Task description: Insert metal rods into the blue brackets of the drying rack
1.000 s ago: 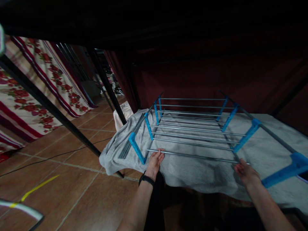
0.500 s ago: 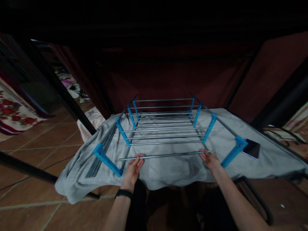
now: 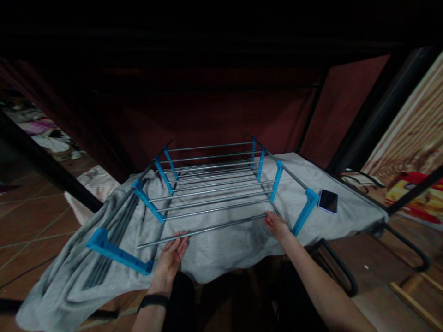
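Observation:
A thin grey metal rod (image 3: 221, 226) lies crosswise between my hands, near the front of a partly built rack. My left hand (image 3: 172, 252) holds it a little in from its left end, fingers curled round it from below. My right hand (image 3: 277, 224) pinches it close to its right end. The rack has several blue plastic brackets (image 3: 119, 251) joined by grey tubes and crossed by several metal rods (image 3: 218, 210). The front right bracket (image 3: 305, 212) stands just beyond my right hand. Both rod ends are apart from the front brackets.
Grey cloth (image 3: 221, 251) covers the table under the rack. A bundle of loose grey tubes (image 3: 116, 240) lies at the left. A phone (image 3: 328, 201) rests at the right. Behind stands a dark red panel (image 3: 207, 115). A black metal frame (image 3: 334, 265) is below right.
The view has swung to the right, so the rack and hands appear further left and slightly tilted. Both hands keep their hold on the rod, which stays in front of the rack.

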`<state>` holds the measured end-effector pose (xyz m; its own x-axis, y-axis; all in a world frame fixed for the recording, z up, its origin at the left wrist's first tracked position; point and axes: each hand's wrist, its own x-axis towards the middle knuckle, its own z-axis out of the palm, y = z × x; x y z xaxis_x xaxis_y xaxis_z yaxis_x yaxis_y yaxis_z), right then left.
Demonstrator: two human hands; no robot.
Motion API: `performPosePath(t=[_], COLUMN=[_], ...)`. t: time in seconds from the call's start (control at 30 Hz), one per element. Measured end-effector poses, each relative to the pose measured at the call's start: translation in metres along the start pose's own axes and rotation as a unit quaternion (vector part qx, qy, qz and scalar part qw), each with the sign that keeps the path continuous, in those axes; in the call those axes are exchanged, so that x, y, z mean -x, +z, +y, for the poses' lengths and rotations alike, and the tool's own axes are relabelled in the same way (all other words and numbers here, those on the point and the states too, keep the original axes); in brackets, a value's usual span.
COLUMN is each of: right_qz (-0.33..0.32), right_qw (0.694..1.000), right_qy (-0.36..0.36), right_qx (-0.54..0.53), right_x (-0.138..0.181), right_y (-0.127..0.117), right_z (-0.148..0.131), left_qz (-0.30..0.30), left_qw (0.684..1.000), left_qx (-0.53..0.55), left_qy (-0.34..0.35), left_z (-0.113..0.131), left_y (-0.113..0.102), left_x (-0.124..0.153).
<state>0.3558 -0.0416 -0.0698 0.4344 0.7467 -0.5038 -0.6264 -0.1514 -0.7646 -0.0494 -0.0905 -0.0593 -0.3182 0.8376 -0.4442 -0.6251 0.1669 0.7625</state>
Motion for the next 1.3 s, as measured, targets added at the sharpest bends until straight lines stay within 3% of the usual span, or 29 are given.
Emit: performPosePath(t=[0.33, 0.77, 1.13, 1.3], right_qz=[0.015, 0.052, -0.077, -0.117], right_qw=[1.0, 0.995, 0.983, 0.977], right_qy=[0.015, 0.06, 0.157, 0.167], right_qx=[0.006, 0.052, 0.052, 0.065], right_x=[0.0, -0.004, 0.005, 0.017], right_y=[-0.007, -0.014, -0.002, 0.006], right_z=[-0.001, -0.003, 0.015, 0.031], left_qz=[0.013, -0.039, -0.043, -0.047], left_qw=[1.0, 0.999, 0.999, 0.998], left_qx=[-0.001, 0.006, 0.002, 0.004], left_qy=[-0.008, -0.016, -0.029, -0.034], left_z=[0.0, -0.004, -0.012, -0.014], left_y=[0.003, 0.005, 0.003, 0.003], left_x=[0.004, 0.016, 0.011, 0.012])
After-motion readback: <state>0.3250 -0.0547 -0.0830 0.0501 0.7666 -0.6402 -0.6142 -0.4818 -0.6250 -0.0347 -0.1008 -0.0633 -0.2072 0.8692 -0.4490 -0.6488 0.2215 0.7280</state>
